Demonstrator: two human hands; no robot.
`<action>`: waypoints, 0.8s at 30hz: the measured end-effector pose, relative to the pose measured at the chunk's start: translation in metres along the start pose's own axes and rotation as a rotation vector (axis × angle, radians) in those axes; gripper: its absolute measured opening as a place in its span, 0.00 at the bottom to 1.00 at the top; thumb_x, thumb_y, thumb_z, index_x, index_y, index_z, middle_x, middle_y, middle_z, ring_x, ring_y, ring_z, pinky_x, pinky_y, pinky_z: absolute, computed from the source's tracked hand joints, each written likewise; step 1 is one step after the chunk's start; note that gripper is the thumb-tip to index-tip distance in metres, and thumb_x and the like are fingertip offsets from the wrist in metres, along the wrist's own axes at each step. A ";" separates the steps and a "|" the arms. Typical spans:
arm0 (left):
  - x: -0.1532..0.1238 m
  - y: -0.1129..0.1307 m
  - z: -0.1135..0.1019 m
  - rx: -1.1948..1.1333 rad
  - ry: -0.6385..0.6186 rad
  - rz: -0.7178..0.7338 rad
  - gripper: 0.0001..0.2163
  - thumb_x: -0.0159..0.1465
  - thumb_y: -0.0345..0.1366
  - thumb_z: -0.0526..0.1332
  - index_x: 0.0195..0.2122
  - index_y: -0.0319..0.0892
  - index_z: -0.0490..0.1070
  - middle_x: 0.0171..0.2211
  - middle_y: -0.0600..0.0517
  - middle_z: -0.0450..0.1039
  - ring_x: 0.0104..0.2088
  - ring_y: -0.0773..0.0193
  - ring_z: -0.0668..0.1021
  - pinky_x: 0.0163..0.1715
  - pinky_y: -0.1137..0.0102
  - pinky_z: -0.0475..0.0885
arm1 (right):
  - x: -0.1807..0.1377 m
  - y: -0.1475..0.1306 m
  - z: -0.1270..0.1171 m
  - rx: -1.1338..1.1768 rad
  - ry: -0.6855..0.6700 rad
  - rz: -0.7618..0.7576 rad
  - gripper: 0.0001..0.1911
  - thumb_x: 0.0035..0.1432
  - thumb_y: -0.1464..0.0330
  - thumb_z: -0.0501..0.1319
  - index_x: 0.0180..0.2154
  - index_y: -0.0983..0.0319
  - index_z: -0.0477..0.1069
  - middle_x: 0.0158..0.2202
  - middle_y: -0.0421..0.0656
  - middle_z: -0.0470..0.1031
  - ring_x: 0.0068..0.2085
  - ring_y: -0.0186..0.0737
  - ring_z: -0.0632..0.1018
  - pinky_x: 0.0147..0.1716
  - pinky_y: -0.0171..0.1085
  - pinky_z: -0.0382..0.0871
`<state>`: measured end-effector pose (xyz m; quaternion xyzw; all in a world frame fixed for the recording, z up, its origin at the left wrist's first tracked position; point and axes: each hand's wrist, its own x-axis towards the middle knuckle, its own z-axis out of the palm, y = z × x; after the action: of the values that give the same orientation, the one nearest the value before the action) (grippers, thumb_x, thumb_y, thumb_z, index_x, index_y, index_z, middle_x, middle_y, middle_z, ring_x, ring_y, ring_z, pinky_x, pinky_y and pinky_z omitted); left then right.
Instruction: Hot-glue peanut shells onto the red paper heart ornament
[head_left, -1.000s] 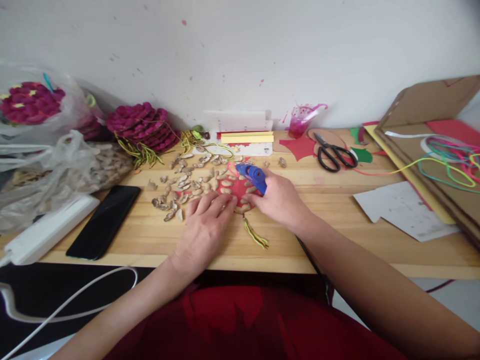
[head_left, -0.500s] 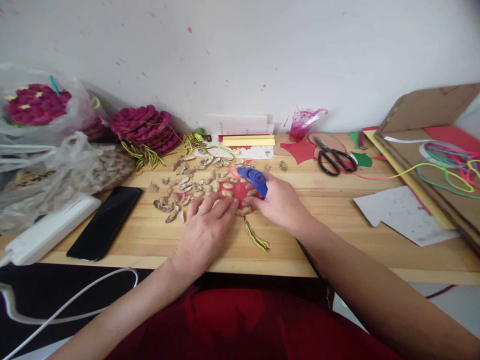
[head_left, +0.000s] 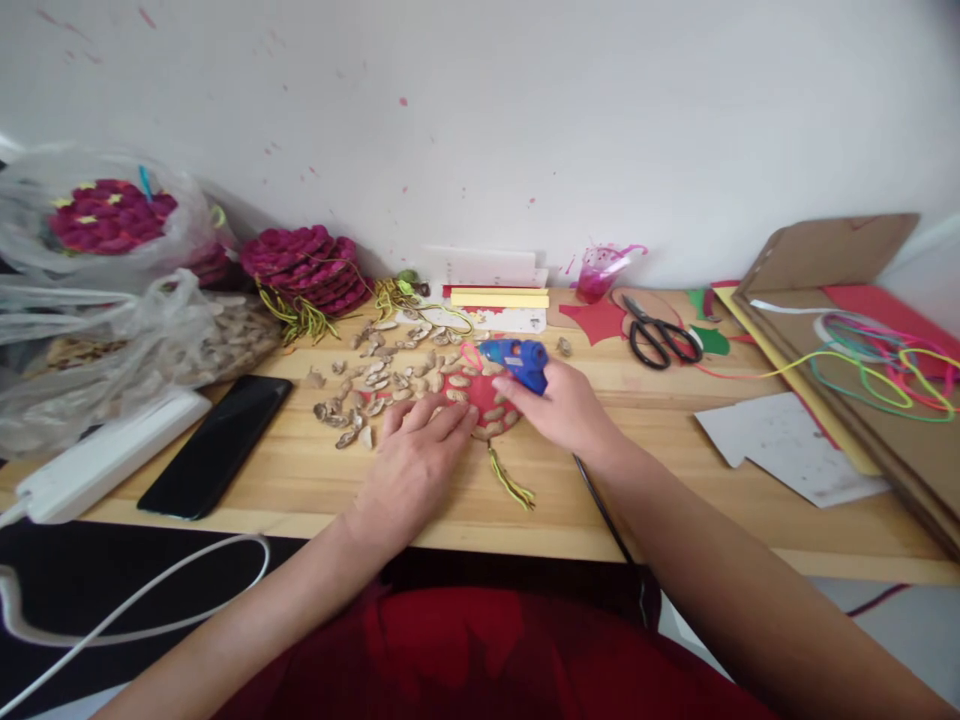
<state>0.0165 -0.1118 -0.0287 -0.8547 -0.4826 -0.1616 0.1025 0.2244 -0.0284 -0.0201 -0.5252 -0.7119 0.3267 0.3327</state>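
Note:
My right hand [head_left: 566,405] is wrapped round a blue glue gun [head_left: 521,362], its nozzle pointing left over a red round piece [head_left: 484,392]. Peanut shells [head_left: 457,382] sit on that piece, several of them along its rim. A yellow-green tassel [head_left: 511,482] hangs from its near edge, and a pink loop [head_left: 471,354] shows at its far edge. My left hand [head_left: 420,455] lies with fingers stretched out, the fingertips touching the red piece's left side. Loose peanut shells [head_left: 375,378] are scattered beyond and left of this hand.
A black phone [head_left: 216,446] and a white power strip [head_left: 112,455] lie left, before plastic bags [head_left: 180,345]. Stacked magenta discs [head_left: 307,265] stand behind. Scissors [head_left: 660,335], a pink-stained cup [head_left: 598,272], white card [head_left: 787,445] and cardboard [head_left: 825,290] with cords are right.
My right hand has turned the glue gun more level and drawn it slightly right, uncovering more of the red piece. My left hand stays in place. The view has tilted up a little.

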 end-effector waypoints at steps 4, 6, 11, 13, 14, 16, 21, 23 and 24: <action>0.001 0.003 -0.006 -0.009 -0.037 0.003 0.19 0.70 0.24 0.56 0.60 0.40 0.73 0.53 0.43 0.80 0.55 0.46 0.77 0.55 0.49 0.66 | 0.006 0.003 -0.005 0.495 -0.058 0.234 0.24 0.60 0.45 0.63 0.35 0.60 0.72 0.21 0.36 0.70 0.20 0.34 0.71 0.18 0.34 0.63; 0.001 0.004 -0.006 0.009 -0.035 0.011 0.22 0.70 0.24 0.56 0.63 0.44 0.72 0.54 0.45 0.80 0.56 0.47 0.77 0.57 0.49 0.65 | 0.007 0.002 -0.006 0.618 -0.094 0.270 0.25 0.56 0.44 0.67 0.34 0.59 0.70 0.20 0.33 0.66 0.19 0.31 0.68 0.15 0.32 0.59; 0.003 0.005 0.002 0.093 -0.020 -0.002 0.21 0.69 0.24 0.57 0.58 0.49 0.76 0.53 0.48 0.81 0.56 0.48 0.77 0.56 0.50 0.64 | 0.005 -0.001 -0.005 0.603 -0.138 0.215 0.20 0.53 0.52 0.72 0.33 0.60 0.71 0.19 0.32 0.66 0.19 0.30 0.66 0.15 0.30 0.59; 0.004 0.006 0.005 0.126 -0.003 0.002 0.20 0.69 0.24 0.56 0.57 0.50 0.77 0.52 0.48 0.81 0.55 0.49 0.78 0.56 0.51 0.64 | 0.004 -0.002 -0.006 0.595 -0.130 0.184 0.18 0.55 0.54 0.71 0.35 0.60 0.72 0.20 0.33 0.67 0.19 0.29 0.66 0.15 0.30 0.60; 0.004 0.006 0.007 0.142 0.010 0.012 0.21 0.69 0.24 0.56 0.57 0.50 0.77 0.52 0.48 0.81 0.55 0.49 0.78 0.56 0.51 0.64 | 0.003 -0.002 -0.006 0.591 -0.130 0.171 0.17 0.55 0.54 0.71 0.36 0.60 0.73 0.21 0.33 0.69 0.19 0.29 0.67 0.16 0.30 0.61; 0.003 0.007 0.009 0.165 0.033 0.032 0.21 0.68 0.23 0.55 0.56 0.49 0.78 0.52 0.48 0.81 0.54 0.49 0.78 0.56 0.51 0.65 | 0.002 -0.002 -0.005 0.570 -0.127 0.152 0.17 0.56 0.56 0.71 0.38 0.61 0.74 0.22 0.34 0.70 0.20 0.30 0.68 0.17 0.30 0.61; 0.001 0.007 0.013 0.194 0.026 0.030 0.23 0.67 0.22 0.55 0.56 0.49 0.79 0.53 0.47 0.81 0.54 0.48 0.78 0.56 0.50 0.66 | 0.000 -0.003 -0.004 0.507 -0.083 0.038 0.15 0.56 0.57 0.71 0.36 0.61 0.74 0.23 0.34 0.70 0.21 0.30 0.67 0.20 0.32 0.61; 0.001 0.006 0.014 0.203 0.018 0.038 0.23 0.67 0.23 0.54 0.57 0.49 0.79 0.53 0.47 0.81 0.54 0.49 0.79 0.56 0.51 0.68 | 0.000 -0.003 -0.004 0.531 -0.081 0.005 0.15 0.57 0.57 0.70 0.36 0.61 0.74 0.24 0.34 0.70 0.21 0.30 0.67 0.21 0.32 0.61; 0.001 0.005 0.014 0.202 0.014 0.040 0.23 0.68 0.23 0.54 0.57 0.49 0.78 0.53 0.46 0.81 0.54 0.49 0.79 0.57 0.51 0.68 | 0.000 -0.002 -0.003 0.542 -0.077 0.000 0.15 0.57 0.56 0.70 0.37 0.61 0.74 0.24 0.34 0.71 0.21 0.30 0.67 0.21 0.33 0.62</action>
<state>0.0243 -0.1089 -0.0415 -0.8482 -0.4786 -0.1160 0.1949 0.2257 -0.0287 -0.0165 -0.4042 -0.6108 0.5248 0.4337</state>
